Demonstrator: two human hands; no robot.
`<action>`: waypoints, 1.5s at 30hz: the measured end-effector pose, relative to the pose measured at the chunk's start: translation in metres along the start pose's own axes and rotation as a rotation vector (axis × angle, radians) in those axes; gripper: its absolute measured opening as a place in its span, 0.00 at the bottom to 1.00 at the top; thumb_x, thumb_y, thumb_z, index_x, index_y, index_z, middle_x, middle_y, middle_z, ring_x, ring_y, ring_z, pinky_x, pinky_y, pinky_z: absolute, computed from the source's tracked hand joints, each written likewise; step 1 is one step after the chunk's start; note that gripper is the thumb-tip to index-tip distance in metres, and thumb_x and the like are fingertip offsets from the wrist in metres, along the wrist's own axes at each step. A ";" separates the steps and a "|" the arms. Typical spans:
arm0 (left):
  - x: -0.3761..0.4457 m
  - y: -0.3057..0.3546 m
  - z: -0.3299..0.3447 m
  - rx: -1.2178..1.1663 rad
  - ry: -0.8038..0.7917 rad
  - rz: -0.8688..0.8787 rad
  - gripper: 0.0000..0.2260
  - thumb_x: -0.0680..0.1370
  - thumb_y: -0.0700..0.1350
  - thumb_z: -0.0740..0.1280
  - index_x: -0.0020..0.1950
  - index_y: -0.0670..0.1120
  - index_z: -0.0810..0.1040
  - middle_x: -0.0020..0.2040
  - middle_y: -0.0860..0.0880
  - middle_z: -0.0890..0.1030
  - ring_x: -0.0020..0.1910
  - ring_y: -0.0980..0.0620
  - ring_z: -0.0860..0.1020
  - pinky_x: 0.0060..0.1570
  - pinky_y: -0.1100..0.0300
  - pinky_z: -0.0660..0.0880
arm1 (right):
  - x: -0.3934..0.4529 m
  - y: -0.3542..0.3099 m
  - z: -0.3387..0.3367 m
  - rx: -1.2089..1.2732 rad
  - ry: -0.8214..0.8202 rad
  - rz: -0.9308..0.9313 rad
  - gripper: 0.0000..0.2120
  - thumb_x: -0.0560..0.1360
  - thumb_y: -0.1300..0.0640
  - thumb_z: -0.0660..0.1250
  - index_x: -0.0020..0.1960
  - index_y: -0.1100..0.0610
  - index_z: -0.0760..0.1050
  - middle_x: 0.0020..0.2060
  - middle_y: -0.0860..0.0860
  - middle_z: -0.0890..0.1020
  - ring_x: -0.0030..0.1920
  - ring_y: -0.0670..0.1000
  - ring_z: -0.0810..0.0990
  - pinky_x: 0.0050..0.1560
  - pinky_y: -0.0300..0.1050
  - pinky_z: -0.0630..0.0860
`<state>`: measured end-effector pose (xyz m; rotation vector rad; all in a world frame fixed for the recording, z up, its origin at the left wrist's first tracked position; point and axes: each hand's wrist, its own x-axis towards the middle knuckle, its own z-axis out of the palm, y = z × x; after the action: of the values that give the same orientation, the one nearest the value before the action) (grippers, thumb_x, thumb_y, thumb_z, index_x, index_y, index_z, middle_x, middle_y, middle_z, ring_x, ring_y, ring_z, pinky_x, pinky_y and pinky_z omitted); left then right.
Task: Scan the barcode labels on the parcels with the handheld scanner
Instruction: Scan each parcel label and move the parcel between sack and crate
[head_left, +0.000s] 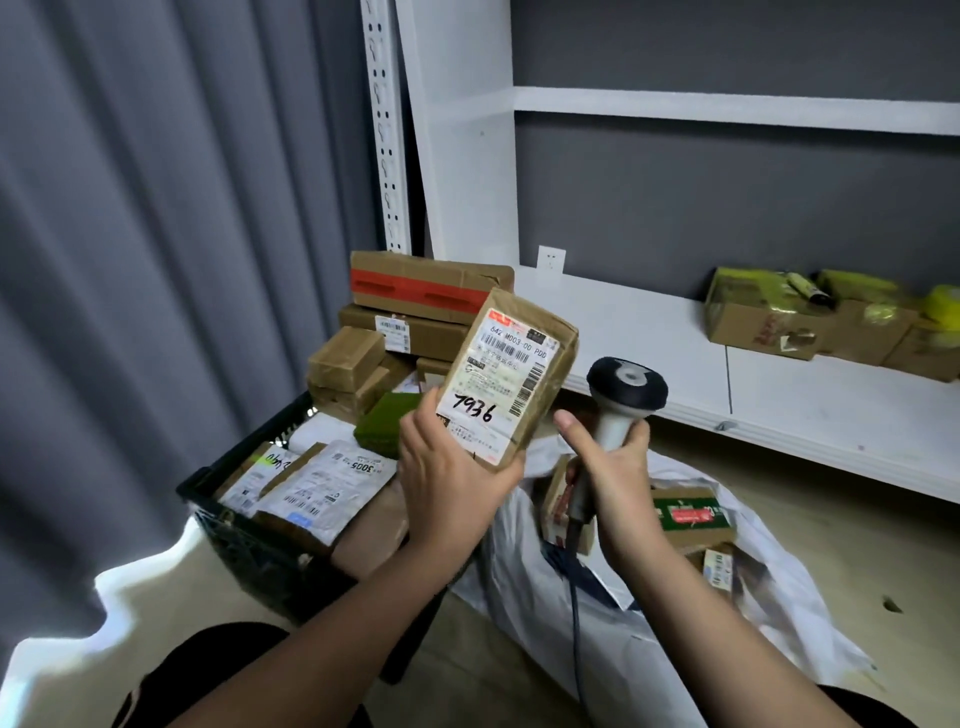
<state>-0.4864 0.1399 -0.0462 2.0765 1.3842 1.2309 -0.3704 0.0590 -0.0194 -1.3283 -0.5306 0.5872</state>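
Observation:
My left hand (451, 470) holds a small brown cardboard parcel (540, 358) upright by its lower end. Its white barcode label (498, 382), handwritten 7936, faces me. My right hand (608, 470) grips the handle of a handheld scanner (626, 392) with a black head and grey-white body; the index finger sticks out toward the parcel. The scanner stands just right of the parcel, close to it without touching. Its dark cable (574, 603) hangs down.
A black basket (234, 525) at left holds several labelled parcels. Brown boxes (415, 306) are stacked behind it. A white sack (649, 613) on the wooden floor holds more parcels. White shelving (779, 389) at right carries yellow-taped boxes (810, 322). Grey curtain at left.

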 end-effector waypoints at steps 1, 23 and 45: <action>-0.005 0.005 0.001 -0.036 -0.027 -0.004 0.48 0.59 0.58 0.78 0.72 0.43 0.61 0.61 0.45 0.68 0.61 0.44 0.69 0.55 0.49 0.72 | 0.002 0.002 0.001 -0.004 0.010 0.003 0.25 0.73 0.54 0.74 0.62 0.55 0.64 0.38 0.49 0.76 0.28 0.37 0.77 0.31 0.30 0.73; 0.035 -0.027 -0.017 -0.796 -0.634 -0.602 0.30 0.74 0.40 0.72 0.72 0.49 0.62 0.62 0.46 0.78 0.58 0.49 0.79 0.47 0.57 0.78 | 0.006 -0.021 -0.023 0.039 -0.137 0.095 0.08 0.78 0.56 0.67 0.53 0.54 0.69 0.33 0.50 0.74 0.24 0.47 0.67 0.23 0.39 0.65; 0.049 -0.057 0.005 -0.792 -0.418 -0.683 0.36 0.70 0.41 0.77 0.73 0.46 0.62 0.60 0.47 0.80 0.57 0.49 0.79 0.59 0.48 0.76 | -0.015 -0.016 -0.010 -0.014 -0.610 0.121 0.13 0.70 0.56 0.66 0.50 0.62 0.68 0.23 0.52 0.67 0.19 0.48 0.61 0.24 0.40 0.60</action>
<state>-0.5079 0.2096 -0.0659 1.0879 1.0231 0.7868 -0.3735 0.0392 -0.0053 -1.1891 -0.9523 1.1023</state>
